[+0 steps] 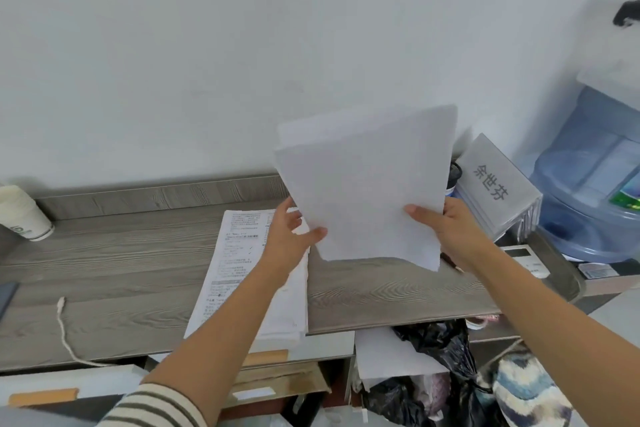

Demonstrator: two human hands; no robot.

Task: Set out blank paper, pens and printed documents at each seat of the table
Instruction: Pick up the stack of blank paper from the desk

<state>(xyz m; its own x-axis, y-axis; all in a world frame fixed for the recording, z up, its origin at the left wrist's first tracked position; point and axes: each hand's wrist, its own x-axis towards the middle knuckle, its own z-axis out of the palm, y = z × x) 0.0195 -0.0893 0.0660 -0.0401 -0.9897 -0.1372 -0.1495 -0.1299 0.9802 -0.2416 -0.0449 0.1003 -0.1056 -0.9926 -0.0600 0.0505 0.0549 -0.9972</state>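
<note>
**Blank white paper sheets (367,191) held up between both hands, clear of the desk.**
Left hand (294,236) and right hand (446,229) each pinch a lower edge, thumb in front, fingers behind, probably to square the sheaf; it rises toward 12 o'clock. The stack of printed white documents (239,253) lies flat on the grey wood-grain desk (121,253) at 8 o'clock from the left hand.

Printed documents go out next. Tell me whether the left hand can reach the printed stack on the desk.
Probably yes: the printed stack lies uncovered under the left hand, but that hand's grip is on the blank sheets, which the right hand also holds.
</note>
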